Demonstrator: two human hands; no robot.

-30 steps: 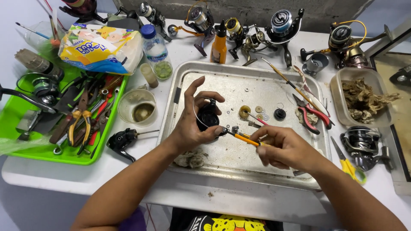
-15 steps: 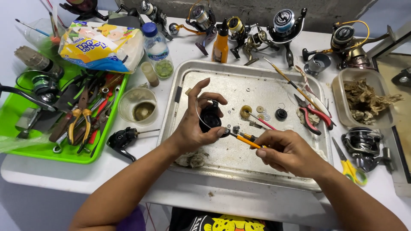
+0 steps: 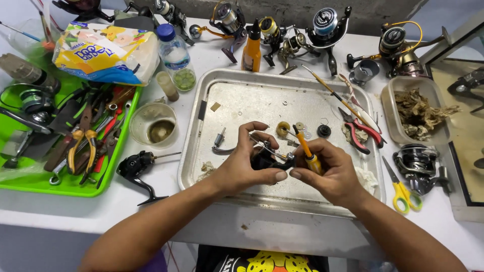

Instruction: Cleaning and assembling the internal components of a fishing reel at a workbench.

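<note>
Two hands work on a small black reel part [image 3: 265, 160] over a metal tray [image 3: 237, 98].

The left hand [image 3: 242, 168] curls closed around the part; the right hand [image 3: 330, 174] pinches an orange-handled screwdriver [image 3: 306, 150] against it — both near the tray's front edge. Red pliers [image 3: 359, 132] lie at the tray's right side, a green tool tray [image 3: 35, 179] well left of it.

Bare forearms, black tee w/ yellow print.
</note>
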